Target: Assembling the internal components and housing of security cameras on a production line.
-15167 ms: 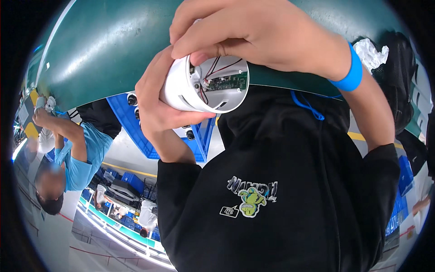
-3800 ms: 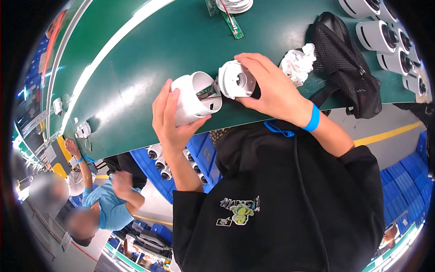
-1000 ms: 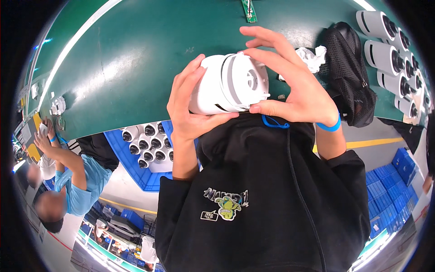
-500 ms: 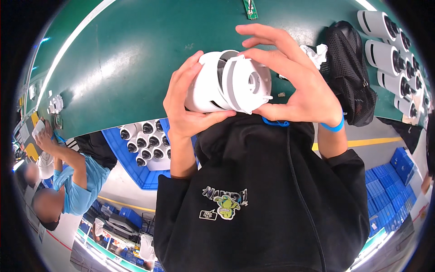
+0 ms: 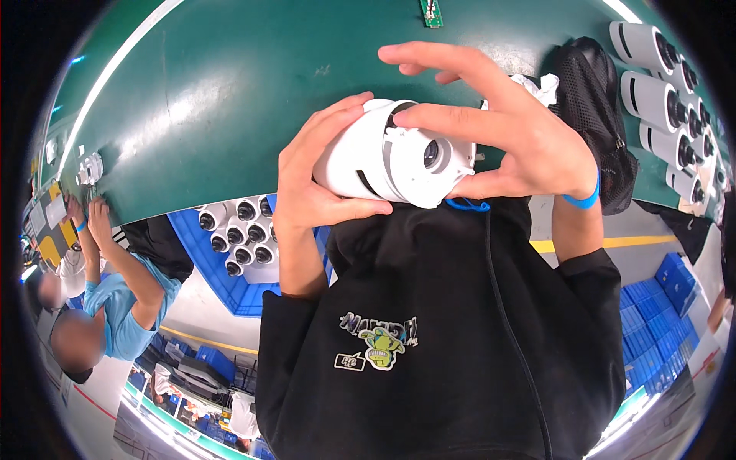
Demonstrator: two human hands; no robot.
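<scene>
I hold a white cylindrical camera housing close to my chest, above the edge of the green table. My left hand wraps around the housing's body from the left. My right hand grips the white front module with a dark lens, which sits in the housing's open end; its thumb lies under the module and a finger across the top. A blue band circles my right wrist.
A row of white bullet cameras lies at the table's right end beside a black mesh bag. A small green circuit board lies at the far edge. A blue crate of white cameras stands below the table. A co-worker in a blue shirt works at left.
Earlier the housing and front module were apart in separate hands. They are now joined, and over the last second I have turned the unit so the lens faces me.
</scene>
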